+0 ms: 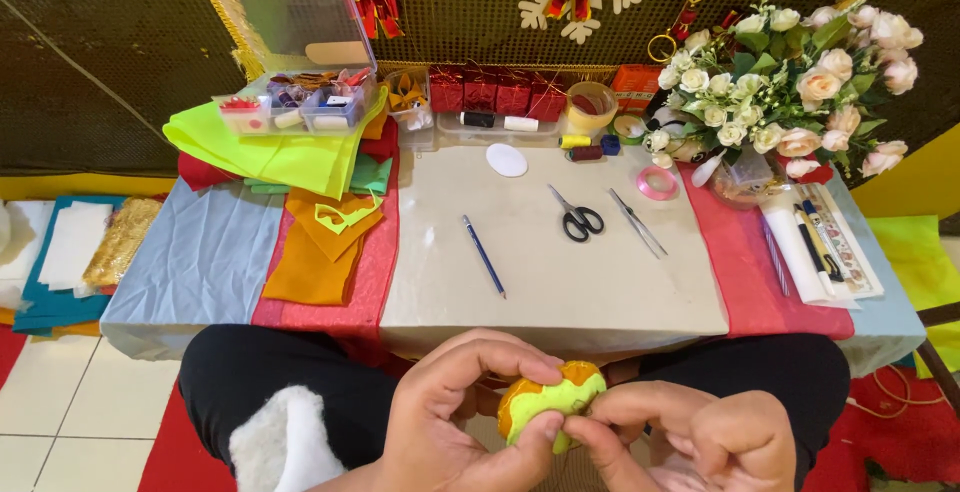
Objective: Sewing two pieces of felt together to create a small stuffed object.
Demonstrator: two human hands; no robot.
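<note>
Left hand (455, 407) clamped around the small round yellow-green and orange felt ball (548, 404), right hand (690, 437) pinching its edge, apparently mid-stitch; the next pull needs a firm hold.

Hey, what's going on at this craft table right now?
A seated person holds a small stuffed felt piece, orange and lime green, over their lap. The left hand cups it while the right hand pinches its edge. On the table lie black-handled scissors, a blue pencil, tweezers and folded felt sheets.
</note>
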